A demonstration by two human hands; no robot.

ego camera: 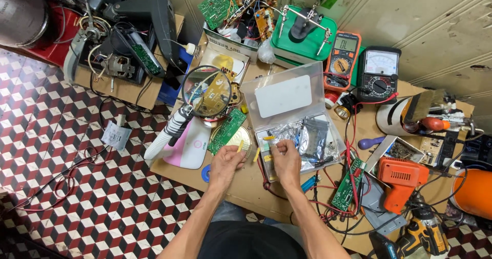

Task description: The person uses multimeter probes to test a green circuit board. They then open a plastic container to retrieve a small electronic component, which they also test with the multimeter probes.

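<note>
Right hand [286,159] fingers pinch a crinkled silvery foil packet [283,133] inside the clear plastic box [287,102]; left hand [227,161] fingers clamp a small yellow component [241,145].

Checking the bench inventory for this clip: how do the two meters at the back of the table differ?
The orange multimeter has a small digital screen and a slim body; the black multimeter to its right is wider, with a large pale needle-scale face. Both lie face up with a round selector dial, far from the left hand and right hand.
</note>
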